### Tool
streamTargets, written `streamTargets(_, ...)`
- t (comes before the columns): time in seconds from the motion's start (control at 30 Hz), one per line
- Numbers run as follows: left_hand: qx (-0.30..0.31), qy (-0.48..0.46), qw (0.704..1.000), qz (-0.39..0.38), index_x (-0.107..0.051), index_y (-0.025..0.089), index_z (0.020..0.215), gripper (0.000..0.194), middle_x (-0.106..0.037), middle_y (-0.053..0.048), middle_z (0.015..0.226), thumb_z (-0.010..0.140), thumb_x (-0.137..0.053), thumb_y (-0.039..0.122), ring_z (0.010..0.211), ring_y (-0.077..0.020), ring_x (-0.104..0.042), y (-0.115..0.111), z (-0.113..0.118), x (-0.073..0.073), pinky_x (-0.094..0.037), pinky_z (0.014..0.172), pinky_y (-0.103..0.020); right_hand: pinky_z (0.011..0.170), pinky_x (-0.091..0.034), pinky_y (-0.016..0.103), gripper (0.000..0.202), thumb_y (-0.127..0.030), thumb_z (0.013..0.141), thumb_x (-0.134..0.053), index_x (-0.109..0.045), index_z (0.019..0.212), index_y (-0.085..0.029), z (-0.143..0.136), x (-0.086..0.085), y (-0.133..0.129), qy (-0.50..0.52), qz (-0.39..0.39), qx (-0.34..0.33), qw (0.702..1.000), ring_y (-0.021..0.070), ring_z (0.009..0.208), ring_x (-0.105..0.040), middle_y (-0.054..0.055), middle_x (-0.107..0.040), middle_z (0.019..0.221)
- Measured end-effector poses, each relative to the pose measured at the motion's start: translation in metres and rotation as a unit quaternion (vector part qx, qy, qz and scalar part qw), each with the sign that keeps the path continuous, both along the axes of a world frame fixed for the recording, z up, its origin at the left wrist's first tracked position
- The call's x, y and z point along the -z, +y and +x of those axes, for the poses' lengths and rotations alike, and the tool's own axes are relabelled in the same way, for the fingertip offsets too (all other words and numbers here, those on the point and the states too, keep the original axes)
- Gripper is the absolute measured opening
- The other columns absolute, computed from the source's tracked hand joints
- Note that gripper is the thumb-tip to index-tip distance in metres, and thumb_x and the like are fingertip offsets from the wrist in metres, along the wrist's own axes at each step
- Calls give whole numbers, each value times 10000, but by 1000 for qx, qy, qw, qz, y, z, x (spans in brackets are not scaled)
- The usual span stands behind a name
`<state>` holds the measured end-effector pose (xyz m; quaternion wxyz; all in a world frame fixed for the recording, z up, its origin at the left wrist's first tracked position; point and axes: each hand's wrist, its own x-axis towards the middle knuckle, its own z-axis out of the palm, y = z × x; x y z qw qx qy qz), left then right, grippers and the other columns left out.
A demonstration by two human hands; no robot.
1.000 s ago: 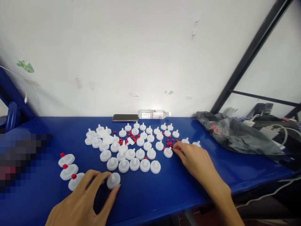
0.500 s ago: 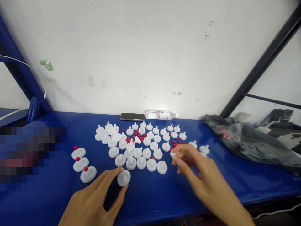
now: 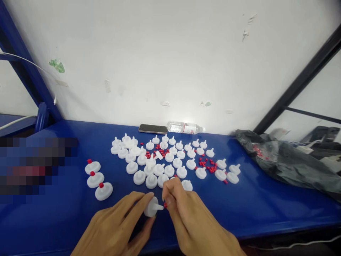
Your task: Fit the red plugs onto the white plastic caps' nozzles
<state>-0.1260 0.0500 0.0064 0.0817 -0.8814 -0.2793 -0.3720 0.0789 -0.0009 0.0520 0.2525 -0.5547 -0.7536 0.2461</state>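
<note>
On my feed the white disc [image 3: 150, 209] is up front, low centre: round, matte plastic w/ a thin spout on its face, tilted so the spout points R. L hand [image 3: 117, 222] has it, thumb + fingers pinching the rim from opposite sides. R hand [image 3: 195, 222] has thumb & forefinger pressed together on a small red cap [image 3: 165, 205]; it sits right at the spout tip, can't tell if touching.

Just past my hands, lots of similar spouted discs [image 3: 169, 170] lie mostly spout-up, some stacked or overlapping at the L end. Loose red caps [image 3: 212, 169], short + stubby, are scattered b/w them, w/ a flat white piece [image 3: 159, 154] mid-cluster. Off L, three capped discs [image 3: 103, 192] stand in a slanting line, red on each spout.

All on a smooth, slightly glossy blue table [image 3: 53, 220]. Its front edge shows lower R, past my R forearm; its back edge meets a scuffed white wall [image 3: 160, 53]. Along there: a flat dark phone [image 3: 152, 128] & a clear plastic bottle [image 3: 183, 127] on its side. Crinkled dark plastic bag [image 3: 282, 167] bounds the far R. Room to move: b/w L hand and the capped discs, plus R of my R hand.
</note>
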Motion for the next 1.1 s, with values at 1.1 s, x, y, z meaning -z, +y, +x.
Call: streamTargets(1.1,26,125,963,-238,-611,297,1187,249,-687,40,984,951,-690,278,785,-176,-712,3,-2,2,-545,637,-293,599,-262,233,138,-363,1059,-553,-478,1012,-257,-6,13,11,278,-137,-27,950,86,584,-329,-104,-542,693)
